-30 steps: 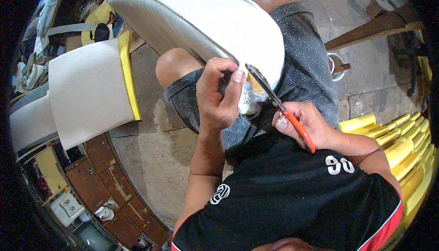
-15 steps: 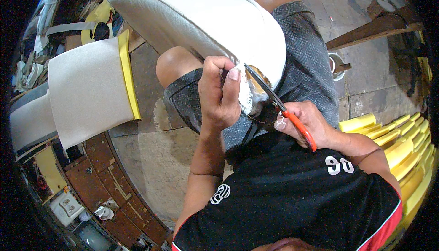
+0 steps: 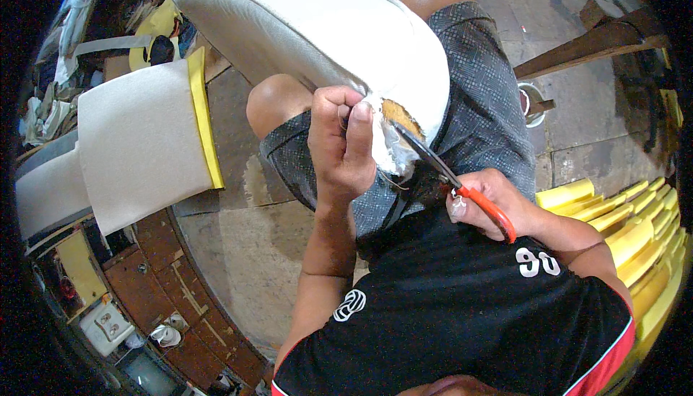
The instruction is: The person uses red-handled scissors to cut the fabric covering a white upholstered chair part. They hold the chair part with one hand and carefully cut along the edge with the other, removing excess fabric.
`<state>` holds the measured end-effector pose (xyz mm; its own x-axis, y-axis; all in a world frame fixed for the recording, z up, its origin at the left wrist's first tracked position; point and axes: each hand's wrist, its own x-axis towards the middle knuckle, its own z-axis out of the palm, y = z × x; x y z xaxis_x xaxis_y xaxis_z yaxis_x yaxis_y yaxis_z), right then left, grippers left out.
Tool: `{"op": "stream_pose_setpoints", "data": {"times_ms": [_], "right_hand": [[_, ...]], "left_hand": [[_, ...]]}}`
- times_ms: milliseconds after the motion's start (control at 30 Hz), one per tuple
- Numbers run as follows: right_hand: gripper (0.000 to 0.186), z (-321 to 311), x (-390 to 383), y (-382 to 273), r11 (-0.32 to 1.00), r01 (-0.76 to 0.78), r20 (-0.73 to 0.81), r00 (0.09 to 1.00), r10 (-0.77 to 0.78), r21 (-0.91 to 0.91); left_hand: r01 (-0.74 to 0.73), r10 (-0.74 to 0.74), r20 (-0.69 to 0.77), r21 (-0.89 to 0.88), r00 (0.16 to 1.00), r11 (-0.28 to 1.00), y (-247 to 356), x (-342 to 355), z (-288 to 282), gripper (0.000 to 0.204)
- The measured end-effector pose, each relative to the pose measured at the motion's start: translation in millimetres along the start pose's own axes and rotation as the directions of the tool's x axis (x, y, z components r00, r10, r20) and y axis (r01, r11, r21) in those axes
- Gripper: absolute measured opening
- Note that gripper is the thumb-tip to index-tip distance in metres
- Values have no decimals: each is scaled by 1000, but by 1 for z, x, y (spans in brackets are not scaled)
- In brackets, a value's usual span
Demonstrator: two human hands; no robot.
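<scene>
A white upholstered piece with piped seams lies across my legs, its near end cut open to show tan padding and frayed white material. My left hand is closed at that end, thumb and fingers pinching the white fabric edge. My right hand grips scissors with orange-red handles, their dark blades pointing up-left into the frayed opening, just right of my left fingers.
Beige panels with yellow foam edging lie at left, above a brown wooden board. Stacked yellow foam pieces fill the lower right. A wooden beam and a white bucket are at upper right.
My right hand and the scissors have moved slightly right and down, drawing the blade tips lower in the opening. My left hand has shifted slightly left; more tan padding shows.
</scene>
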<state>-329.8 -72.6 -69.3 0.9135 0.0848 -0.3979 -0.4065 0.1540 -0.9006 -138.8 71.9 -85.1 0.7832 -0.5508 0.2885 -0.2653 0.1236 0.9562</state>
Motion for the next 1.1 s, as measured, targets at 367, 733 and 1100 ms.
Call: {"op": "stream_pose_setpoints", "data": {"times_ms": [367, 733, 1100], "right_hand": [[40, -7, 10, -21, 997, 70, -23, 997, -71, -23], [55, -5, 10, -29, 1000, -21, 49, 999, 20, 10], [52, -3, 6, -42, 978, -182, 66, 982, 176, 101]], "left_hand": [[-62, 46, 112, 140, 993, 988, 10, 6, -6, 11], [24, -17, 121, -56, 993, 998, 3, 4, -6, 10], [-110, 106, 61, 73, 992, 991, 5, 0, 0, 13]]}}
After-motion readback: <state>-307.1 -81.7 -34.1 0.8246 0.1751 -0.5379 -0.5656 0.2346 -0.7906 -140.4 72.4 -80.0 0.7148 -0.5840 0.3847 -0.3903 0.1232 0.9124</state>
